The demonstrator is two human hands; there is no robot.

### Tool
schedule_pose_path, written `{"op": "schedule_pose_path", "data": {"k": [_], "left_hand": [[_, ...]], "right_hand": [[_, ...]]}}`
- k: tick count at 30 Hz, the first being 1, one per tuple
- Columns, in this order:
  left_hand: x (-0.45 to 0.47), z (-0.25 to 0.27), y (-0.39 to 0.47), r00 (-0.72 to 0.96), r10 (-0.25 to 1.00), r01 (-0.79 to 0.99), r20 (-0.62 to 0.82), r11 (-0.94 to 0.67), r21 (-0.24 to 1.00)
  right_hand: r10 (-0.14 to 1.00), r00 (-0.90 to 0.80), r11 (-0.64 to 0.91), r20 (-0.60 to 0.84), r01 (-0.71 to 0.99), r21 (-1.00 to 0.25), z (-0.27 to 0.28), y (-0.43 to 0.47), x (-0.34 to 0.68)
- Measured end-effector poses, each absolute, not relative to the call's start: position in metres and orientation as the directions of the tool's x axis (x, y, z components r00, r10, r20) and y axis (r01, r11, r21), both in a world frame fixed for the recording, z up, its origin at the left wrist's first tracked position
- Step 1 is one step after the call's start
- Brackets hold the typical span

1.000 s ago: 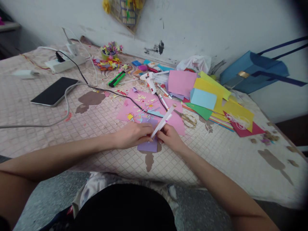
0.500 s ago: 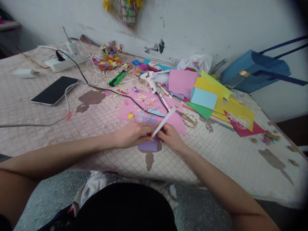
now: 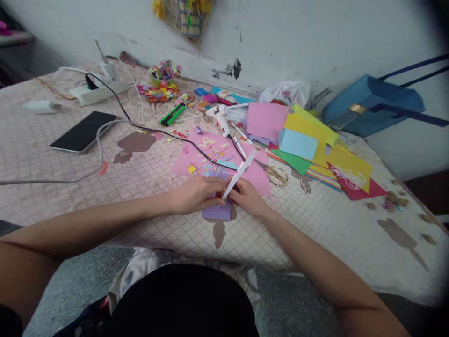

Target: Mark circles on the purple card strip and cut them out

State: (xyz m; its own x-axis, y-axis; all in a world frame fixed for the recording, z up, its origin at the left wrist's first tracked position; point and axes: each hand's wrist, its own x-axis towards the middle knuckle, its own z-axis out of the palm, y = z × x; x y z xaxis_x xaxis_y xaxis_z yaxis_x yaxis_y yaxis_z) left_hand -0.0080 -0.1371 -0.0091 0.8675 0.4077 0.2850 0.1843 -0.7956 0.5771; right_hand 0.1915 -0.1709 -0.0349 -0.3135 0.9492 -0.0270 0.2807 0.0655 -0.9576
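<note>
A narrow white strip [image 3: 242, 172] slants up and away from between my two hands over the table. My left hand [image 3: 196, 194] pinches near its lower end, thumb and fingers together. Close on the other side, my right hand [image 3: 249, 196] has its fingers curled against the strip, partly hidden behind it. Beneath both hands lies a piece of purple paper [image 3: 216, 214]. Pink paper [image 3: 261, 182], strewn with small cut scraps, spreads out beyond them. Gold-handled scissors [image 3: 277, 175] rest just past my right hand.
A white glue gun [image 3: 220, 119] lies behind the scraps, its black cord running left to a power strip [image 3: 100, 92]. Also around are a green cutter [image 3: 173, 114], a tablet [image 3: 84, 132], coloured paper sheets [image 3: 298, 143], a flower-filled cup [image 3: 162, 80] and a blue bag [image 3: 372, 105].
The white strip's far end has shifted slightly left and toward the wall. Both hands stay nearly in place, still on the strip, and the whole view has drifted a little.
</note>
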Motion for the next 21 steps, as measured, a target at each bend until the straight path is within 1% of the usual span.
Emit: {"op": "schedule_pose_path", "data": {"k": [5, 16, 19, 21], "left_hand": [[-0.0085, -0.0085, -0.1373, 0.862, 0.401, 0.172, 0.309, -0.806, 0.567], [-0.0104, -0.0108, -0.1361, 0.864, 0.408, 0.184, 0.294, -0.8, 0.571], [-0.0102, -0.0091, -0.1368, 0.862, 0.416, 0.194, 0.289, -0.798, 0.571], [-0.0098, -0.0075, -0.1374, 0.862, 0.421, 0.201, 0.284, -0.796, 0.57]], "right_hand": [[0.942, -0.335, 0.097, 0.0, 0.273, -0.957, -0.0366, -0.169, 0.1909], [0.919, -0.393, 0.127, 0.009, 0.276, -0.953, -0.0346, -0.1636, 0.19], [0.919, -0.393, 0.143, 0.023, 0.28, -0.949, -0.0339, -0.1664, 0.1905], [0.929, -0.369, 0.16, 0.034, 0.316, -0.935, -0.0337, -0.1696, 0.1912]]}}
